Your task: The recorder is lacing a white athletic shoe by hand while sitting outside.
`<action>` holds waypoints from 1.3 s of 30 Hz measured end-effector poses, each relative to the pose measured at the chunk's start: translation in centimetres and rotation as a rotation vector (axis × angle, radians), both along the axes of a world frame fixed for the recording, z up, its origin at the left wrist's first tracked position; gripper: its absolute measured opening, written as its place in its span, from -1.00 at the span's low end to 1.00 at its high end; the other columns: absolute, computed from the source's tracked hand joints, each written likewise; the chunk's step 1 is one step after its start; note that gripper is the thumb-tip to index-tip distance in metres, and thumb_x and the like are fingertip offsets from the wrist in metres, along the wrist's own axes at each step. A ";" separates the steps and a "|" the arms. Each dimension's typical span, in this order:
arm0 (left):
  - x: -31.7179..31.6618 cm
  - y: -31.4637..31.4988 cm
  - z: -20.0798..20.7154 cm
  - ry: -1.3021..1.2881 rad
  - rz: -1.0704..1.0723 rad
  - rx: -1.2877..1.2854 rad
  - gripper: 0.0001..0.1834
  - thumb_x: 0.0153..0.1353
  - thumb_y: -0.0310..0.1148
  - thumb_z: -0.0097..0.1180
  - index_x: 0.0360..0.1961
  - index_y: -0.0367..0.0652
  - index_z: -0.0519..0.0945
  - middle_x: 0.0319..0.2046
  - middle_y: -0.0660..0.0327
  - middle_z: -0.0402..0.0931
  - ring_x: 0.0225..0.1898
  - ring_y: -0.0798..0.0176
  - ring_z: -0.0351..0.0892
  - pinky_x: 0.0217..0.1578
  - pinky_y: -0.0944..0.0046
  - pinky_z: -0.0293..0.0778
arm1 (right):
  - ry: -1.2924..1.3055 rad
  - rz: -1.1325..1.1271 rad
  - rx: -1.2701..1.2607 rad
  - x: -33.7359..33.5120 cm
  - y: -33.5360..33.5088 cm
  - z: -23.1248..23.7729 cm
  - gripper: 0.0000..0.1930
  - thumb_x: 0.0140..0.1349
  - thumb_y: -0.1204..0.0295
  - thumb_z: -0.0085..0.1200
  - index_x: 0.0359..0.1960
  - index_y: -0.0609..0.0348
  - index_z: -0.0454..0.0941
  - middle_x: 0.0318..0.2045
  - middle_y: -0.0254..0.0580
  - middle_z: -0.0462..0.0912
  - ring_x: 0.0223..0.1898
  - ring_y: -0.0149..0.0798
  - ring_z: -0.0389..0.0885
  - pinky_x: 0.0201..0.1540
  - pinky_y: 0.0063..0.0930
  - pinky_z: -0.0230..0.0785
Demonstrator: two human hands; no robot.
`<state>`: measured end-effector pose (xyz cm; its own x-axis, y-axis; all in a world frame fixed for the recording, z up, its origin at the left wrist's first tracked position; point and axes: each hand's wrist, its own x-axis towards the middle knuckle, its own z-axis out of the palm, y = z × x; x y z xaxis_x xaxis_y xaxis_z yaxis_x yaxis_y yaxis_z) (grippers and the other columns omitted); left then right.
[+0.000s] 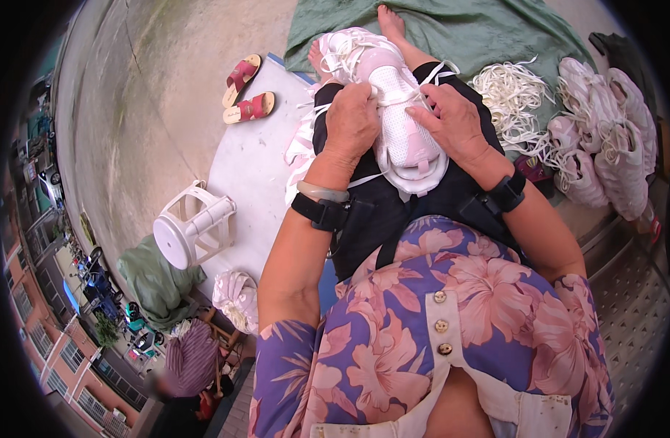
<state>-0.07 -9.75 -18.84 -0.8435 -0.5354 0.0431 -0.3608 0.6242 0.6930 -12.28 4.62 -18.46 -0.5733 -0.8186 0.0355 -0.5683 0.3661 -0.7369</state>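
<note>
A pale pink and white sneaker (pixel 405 142) lies on my lap, its heel opening toward me. White shoelace (pixel 399 96) crosses its tongue between my hands. My left hand (pixel 352 120) is closed at the shoe's left side, pinching the lace. On the other side my right hand (pixel 455 124) has its fingers curled on the lace, with the thumb beside the tongue. A loose lace end sticks up beyond the right fingers. More pink and white shoes with laces (pixel 342 55) sit just past the toe, partly covered by it.
Loose white laces (pixel 511 102) are heaped on a green cloth (pixel 488 29) at the right. Beside them stands a cluster of pink sneakers (pixel 605 139). Red sandals (pixel 247 108) and a white plastic stool (pixel 193 226) are on the left. Another person (pixel 193 358) is at lower left.
</note>
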 end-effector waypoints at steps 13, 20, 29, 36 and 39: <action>1.3 2.4 0.9 0.118 0.202 -0.131 -0.70 -0.05 -0.35 0.24 -0.35 -0.29 0.44 -0.46 0.12 0.50 -0.56 0.22 0.46 -0.48 0.26 0.41 | 0.352 0.167 0.075 0.3 -0.8 -0.2 -0.94 0.03 0.47 -0.05 -0.52 0.18 0.40 -0.53 -0.10 0.45 -0.41 -0.07 0.50 -0.40 -0.23 0.36; 1.6 2.2 3.1 -0.150 0.014 -0.121 -0.68 -0.01 -0.29 0.16 -0.32 -0.29 0.43 -0.51 0.01 0.52 -0.45 -0.02 0.53 -0.38 0.10 0.45 | 0.362 0.214 0.084 0.3 -0.7 0.8 -0.96 -0.05 0.53 -0.06 -0.53 0.20 0.38 -0.52 -0.08 0.45 -0.40 -0.05 0.50 -0.39 -0.23 0.36; 0.4 2.8 4.9 -0.479 -0.094 -0.211 -0.87 -0.07 -0.48 0.00 -0.46 -0.31 0.41 -0.55 -0.09 0.51 -0.44 -0.13 0.55 -0.37 0.02 0.45 | 0.404 0.271 -0.045 -0.1 -0.1 0.9 -0.91 -0.15 0.57 -0.05 -0.53 0.18 0.38 -0.56 -0.16 0.43 -0.43 -0.08 0.50 -0.42 -0.25 0.33; 1.0 1.3 3.3 -0.412 -0.060 -0.115 -0.85 -0.12 -0.48 -0.03 -0.47 -0.31 0.46 -0.55 -0.14 0.49 -0.44 -0.20 0.50 -0.35 -0.06 0.39 | 0.194 0.130 0.082 0.9 -0.7 1.6 -0.72 0.03 0.17 0.07 -0.44 0.13 0.45 -0.48 -0.16 0.44 -0.37 -0.10 0.48 -0.34 -0.24 0.26; 1.6 1.2 3.7 -0.366 -0.083 -0.052 -0.85 -0.12 -0.47 -0.03 -0.46 -0.29 0.47 -0.55 -0.13 0.48 -0.45 -0.21 0.47 -0.39 -0.06 0.36 | 0.197 0.064 0.214 2.1 -1.3 2.6 -0.58 -0.04 0.01 0.11 -0.39 0.13 0.45 -0.40 -0.16 0.44 -0.28 -0.12 0.46 -0.27 -0.19 0.19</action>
<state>1.49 -8.57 -15.18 -0.8487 -0.4693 -0.2439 -0.5251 0.6925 0.4947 -10.15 3.35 -15.86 -0.5195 -0.8537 -0.0368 -0.7195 0.4603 -0.5200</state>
